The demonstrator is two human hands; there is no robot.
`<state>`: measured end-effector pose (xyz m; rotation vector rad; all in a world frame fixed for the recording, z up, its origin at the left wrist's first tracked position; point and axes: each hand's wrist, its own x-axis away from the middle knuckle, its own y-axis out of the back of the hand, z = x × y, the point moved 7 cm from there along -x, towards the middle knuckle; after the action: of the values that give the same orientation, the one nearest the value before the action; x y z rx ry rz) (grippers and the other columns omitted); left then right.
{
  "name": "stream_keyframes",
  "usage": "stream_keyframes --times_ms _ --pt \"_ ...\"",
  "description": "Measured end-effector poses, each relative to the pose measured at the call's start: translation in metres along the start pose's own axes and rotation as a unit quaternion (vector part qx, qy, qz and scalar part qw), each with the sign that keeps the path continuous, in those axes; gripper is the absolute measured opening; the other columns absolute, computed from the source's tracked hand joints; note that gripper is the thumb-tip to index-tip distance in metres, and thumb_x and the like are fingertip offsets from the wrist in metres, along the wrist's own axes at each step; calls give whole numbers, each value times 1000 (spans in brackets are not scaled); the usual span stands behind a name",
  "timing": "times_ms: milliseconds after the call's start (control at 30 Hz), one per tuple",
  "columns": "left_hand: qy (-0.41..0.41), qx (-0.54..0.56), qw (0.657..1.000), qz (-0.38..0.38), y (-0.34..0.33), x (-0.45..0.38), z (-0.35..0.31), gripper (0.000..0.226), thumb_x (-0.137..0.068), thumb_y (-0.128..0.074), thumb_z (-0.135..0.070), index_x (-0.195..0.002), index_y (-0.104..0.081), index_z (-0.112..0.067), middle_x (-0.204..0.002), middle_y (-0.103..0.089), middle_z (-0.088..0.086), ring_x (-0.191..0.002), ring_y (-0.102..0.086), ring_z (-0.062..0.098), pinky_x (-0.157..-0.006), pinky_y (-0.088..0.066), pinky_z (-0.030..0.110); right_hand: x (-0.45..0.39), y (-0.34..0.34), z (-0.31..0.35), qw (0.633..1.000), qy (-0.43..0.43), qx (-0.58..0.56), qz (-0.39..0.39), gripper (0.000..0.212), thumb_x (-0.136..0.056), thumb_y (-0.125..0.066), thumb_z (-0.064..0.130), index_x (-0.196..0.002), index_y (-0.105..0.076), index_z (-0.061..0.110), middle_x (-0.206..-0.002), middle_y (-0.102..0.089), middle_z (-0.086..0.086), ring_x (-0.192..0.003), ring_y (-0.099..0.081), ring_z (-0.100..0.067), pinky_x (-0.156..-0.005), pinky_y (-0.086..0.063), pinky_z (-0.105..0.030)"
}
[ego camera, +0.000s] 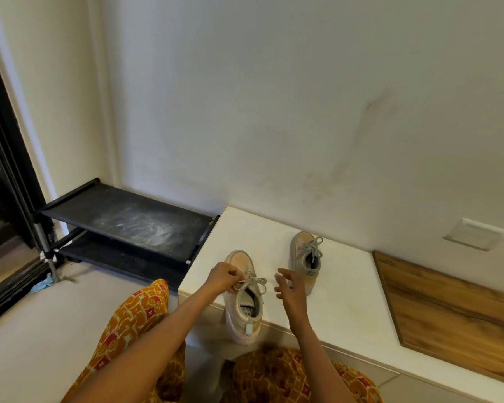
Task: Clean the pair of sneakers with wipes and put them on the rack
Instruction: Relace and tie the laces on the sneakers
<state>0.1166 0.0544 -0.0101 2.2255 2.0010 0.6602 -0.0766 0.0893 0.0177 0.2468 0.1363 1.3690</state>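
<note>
— So where do the two sneakers sit?

— Both on the white counter [346, 301]. The near sneaker [245, 298] lies at the counter's front edge, its heel hanging a little over that edge, toe pointing to 12 o'clock. The far sneaker [306, 257] stands at about 1 o'clock from it, well onto the counter, toe also toward 12, laces tied in a bow.

— And the hands?

— The left hand [223, 277] is over the near sneaker's tongue area, its grip clamped: fingertips pinch the grey lace [252, 282] at the bow. The right hand [288, 286] hovers between the two sneakers, its grip apart, fingers spread and loosely bent, holding nothing. It touches neither shoe as far as I can tell.

— The rack?

— A black two-tier shoe rack [122, 225] stands on the floor at 10 o'clock from the near sneaker, just beside the counter's left end and against the wall. Its top shelf shows pale dusty smears. Both tiers carry no shoes.

— Anything else around?

— A wooden panel [454, 312] lies on the counter at 3 o'clock. A white switch plate [474, 234] is on the wall at 2 o'clock. A blue scrap [42, 285] lies on the floor by the rack's front leg; what it is, I cannot tell. Orange patterned clothing [131, 321] covers the person's knees at 6 o'clock.
</note>
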Motion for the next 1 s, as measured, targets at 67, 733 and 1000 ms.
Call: stream_keyframes --times_ms 67,733,1000 --pt "0 11 1000 -13 -2 1 1 16 -85 -68 -19 -89 -71 -5 -69 -64 1 -60 -60 12 -65 -55 23 -2 7 -7 998 -39 -22 -35 16 -97 -47 24 -91 -60 17 -108 -58 -10 -85 -57 -23 -65 -48 -26" --pt "25 31 998 -43 -8 5 14 14 -87 -63 -27 -79 -64 -16 -85 -67 7 -71 -66 23 -69 -57 34 14 -10 -17 997 -64 32 -1 33 -96 -50 33 -75 -60 9 -71 -64 -6 -68 -61 -17 -71 -55 -35" --pt "20 16 998 -49 -9 3 7 14 -87 -63 -34 -90 -66 -21 -92 -65 -1 -84 -64 20 -70 -57 32 3 -41 8 974 5 208 88 23 -81 -70 37 -77 -64 15 -80 -68 -3 -75 -63 -15 -60 -42 -18"
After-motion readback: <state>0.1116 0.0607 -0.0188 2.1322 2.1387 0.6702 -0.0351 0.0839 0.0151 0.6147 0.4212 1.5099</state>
